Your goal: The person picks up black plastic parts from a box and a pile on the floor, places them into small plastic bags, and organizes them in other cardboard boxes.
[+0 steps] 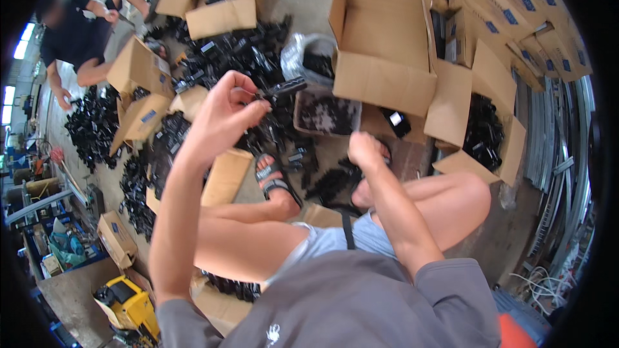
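Note:
My left hand is raised over the pile, thumb and fingers pinched on a short black plastic part that points to the right. Its exact kind is not clear. Lower and to the right, my right hand is closed beside the near right corner of a grey tub. Whatever its fingers hold, if anything, is hidden. Small dark pieces lie inside the tub. Many similar black parts are heaped on the floor ahead of me, and more lie around my sandalled feet.
A large open carton stands behind the tub, beside a clear plastic bag. At right, another open carton holds black parts near long metal profiles. Stacked cartons rise behind. Another person sits at far left by a heap.

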`<state>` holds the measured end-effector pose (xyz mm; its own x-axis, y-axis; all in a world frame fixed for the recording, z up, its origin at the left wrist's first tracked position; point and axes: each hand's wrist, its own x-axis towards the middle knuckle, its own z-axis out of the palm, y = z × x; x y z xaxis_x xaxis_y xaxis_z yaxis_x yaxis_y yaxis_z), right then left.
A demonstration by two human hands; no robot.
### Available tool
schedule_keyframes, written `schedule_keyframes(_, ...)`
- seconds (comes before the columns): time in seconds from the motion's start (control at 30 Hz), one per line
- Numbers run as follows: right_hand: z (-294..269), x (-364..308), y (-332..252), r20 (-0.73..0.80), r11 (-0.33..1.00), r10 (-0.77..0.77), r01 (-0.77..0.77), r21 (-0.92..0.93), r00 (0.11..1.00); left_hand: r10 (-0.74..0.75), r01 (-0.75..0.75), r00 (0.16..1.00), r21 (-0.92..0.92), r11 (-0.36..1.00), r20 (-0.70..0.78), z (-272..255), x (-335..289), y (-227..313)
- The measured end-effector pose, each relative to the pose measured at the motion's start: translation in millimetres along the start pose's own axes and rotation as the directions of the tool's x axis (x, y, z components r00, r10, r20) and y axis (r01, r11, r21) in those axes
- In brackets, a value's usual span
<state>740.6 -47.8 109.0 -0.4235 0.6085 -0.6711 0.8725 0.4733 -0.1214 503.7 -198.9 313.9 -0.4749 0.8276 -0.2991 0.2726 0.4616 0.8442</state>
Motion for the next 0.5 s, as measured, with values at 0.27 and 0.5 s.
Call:
schedule_keyframes(0.27,142.6,36.1,25.3,-0.155,0.946,-0.228,0.182,-0.267,0.961,-0.101,0.009,0.991,-0.729,0.684,-0.082,-41.2,-31.9,-17.5)
schedule_keyframes(0.5,134.6,40.6,37.0,-0.133,0.937,-0.338,0.32,-0.141,0.932,-0.11,0.074,0.994,-0.874,0.48,0.024,-55.5,-21.4,-39.9)
